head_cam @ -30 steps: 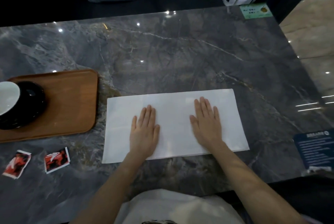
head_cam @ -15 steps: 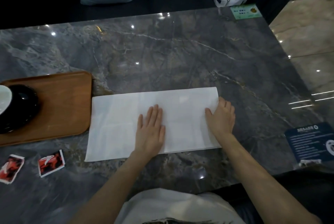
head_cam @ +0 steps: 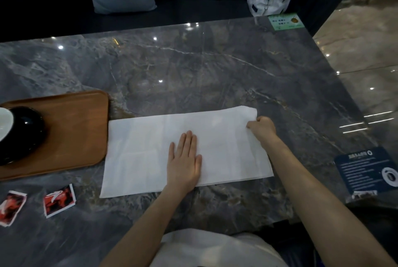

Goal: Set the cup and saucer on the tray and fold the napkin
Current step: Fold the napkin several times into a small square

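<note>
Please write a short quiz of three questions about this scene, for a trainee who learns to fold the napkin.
1. True or false: the left hand lies flat on the napkin.
2. Where does the right hand grip the napkin? A) its right edge B) its left edge C) its middle
3. Fill in: the cup and dark saucer stand on the wooden ____.

Key
1. True: palm down, fingers stretched out.
2. A: the fingers are closed on the right edge, which is slightly raised.
3. tray, to the left of the napkin.
</note>
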